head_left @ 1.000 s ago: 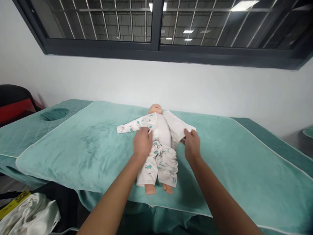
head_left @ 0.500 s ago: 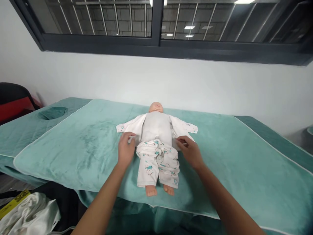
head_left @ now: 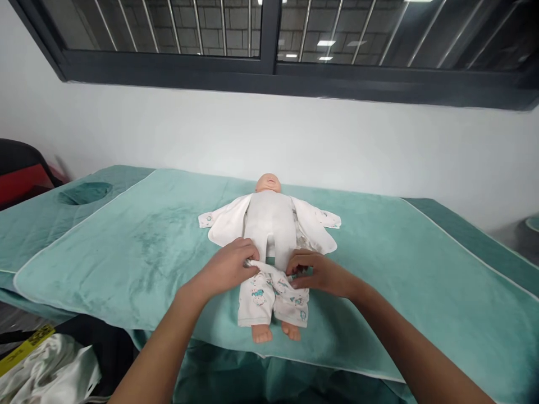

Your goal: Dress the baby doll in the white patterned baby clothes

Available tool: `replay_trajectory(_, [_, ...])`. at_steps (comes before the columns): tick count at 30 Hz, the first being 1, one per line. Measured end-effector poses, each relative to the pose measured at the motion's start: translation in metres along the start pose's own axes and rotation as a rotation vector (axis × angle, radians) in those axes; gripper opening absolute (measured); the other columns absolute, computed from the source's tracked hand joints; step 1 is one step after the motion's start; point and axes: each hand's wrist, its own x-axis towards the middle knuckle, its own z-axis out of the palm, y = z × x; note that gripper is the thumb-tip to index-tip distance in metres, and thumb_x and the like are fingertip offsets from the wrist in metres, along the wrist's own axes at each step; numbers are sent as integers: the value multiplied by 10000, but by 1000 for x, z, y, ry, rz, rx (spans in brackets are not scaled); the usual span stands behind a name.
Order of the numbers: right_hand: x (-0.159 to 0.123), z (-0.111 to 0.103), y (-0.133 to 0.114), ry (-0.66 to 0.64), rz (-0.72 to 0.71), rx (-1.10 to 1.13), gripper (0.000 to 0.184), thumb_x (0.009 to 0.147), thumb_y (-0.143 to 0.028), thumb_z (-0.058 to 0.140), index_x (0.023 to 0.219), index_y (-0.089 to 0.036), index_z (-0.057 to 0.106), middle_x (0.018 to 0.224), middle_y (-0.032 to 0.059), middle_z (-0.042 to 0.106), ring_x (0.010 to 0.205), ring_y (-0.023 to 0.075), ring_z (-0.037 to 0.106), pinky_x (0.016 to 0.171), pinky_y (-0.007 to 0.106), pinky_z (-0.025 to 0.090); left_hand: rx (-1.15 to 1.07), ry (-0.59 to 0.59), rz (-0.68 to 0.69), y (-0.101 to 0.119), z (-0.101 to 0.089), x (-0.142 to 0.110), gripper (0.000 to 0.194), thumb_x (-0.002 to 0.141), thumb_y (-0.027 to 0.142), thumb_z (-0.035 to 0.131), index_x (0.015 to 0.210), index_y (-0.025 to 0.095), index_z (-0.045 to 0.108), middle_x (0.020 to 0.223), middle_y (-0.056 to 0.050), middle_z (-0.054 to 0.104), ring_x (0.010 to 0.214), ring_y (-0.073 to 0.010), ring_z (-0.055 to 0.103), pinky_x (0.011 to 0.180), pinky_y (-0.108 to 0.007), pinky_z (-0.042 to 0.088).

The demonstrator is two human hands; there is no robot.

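Observation:
A baby doll [head_left: 270,220] lies on its back on a teal towel [head_left: 126,252], head toward the wall. Its white printed jacket [head_left: 314,224] is spread open to both sides, baring the grey-white torso. White trousers with a teal print [head_left: 269,300] cover the legs, and two bare feet stick out at the near end. My left hand [head_left: 229,264] grips the trousers' waistband at the doll's right hip. My right hand [head_left: 314,273] grips the waistband at the other hip. The waistband sits below the torso, on the upper thighs.
The towel lies over a massage bed with a face hole [head_left: 84,192] at the far left. A white wall and a dark-framed window [head_left: 269,50] stand behind. A red and black chair [head_left: 21,174] is at the left. White plastic wrapping [head_left: 46,370] lies on the floor, bottom left.
The jacket's two flaps were let go and now lie open. Both hands came down to the waistband, closed on it, and drew the trousers toward the feet.

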Motion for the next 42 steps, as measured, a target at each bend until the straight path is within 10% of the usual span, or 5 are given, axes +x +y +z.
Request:
replay_trajectory(8, [6,10,-9,196,-10,-192,228,853,-366,601,731,-201,503,751,-27,526,703,125,473,647,249,345,206,416,-134,1,34,14,230,732,78,441,905,223,489,918,-49,618,836,-225,561,737,-330,390])
replay_trajectory(15, [11,4,30,585,256,-496,109,797,-262,531,736,-215,454,607,-48,447,562,125,370,546,267,249,-117,182,-209,1,18,15,112,863,298,492,934,257,568,860,22,661,802,-187,605,696,-283,393])
replay_trajectory(20, [34,6,49,710,75,-392,380,791,-185,451,1164,-181,523,1213,102,584,1064,217,565,864,354,468,22,166,-251,-4,9,22,114,827,356,567,837,243,555,794,18,633,765,-196,588,647,-285,377])
replay_trajectory(25, [50,-5,47,429,10,-388,742,760,-141,459,1487,-161,309,1587,81,234,1459,245,230,1184,428,252,188,408,-231,-12,20,44,275,815,150,474,1086,195,493,1089,-96,606,1009,-247,567,814,-338,410])
replay_trajectory(42, [117,-30,79,816,-4,136,192,771,-236,517,945,-217,597,913,25,663,864,189,610,797,316,471,-485,667,-408,-81,33,109,119,726,207,548,759,206,434,742,35,491,741,-141,485,704,-244,396])
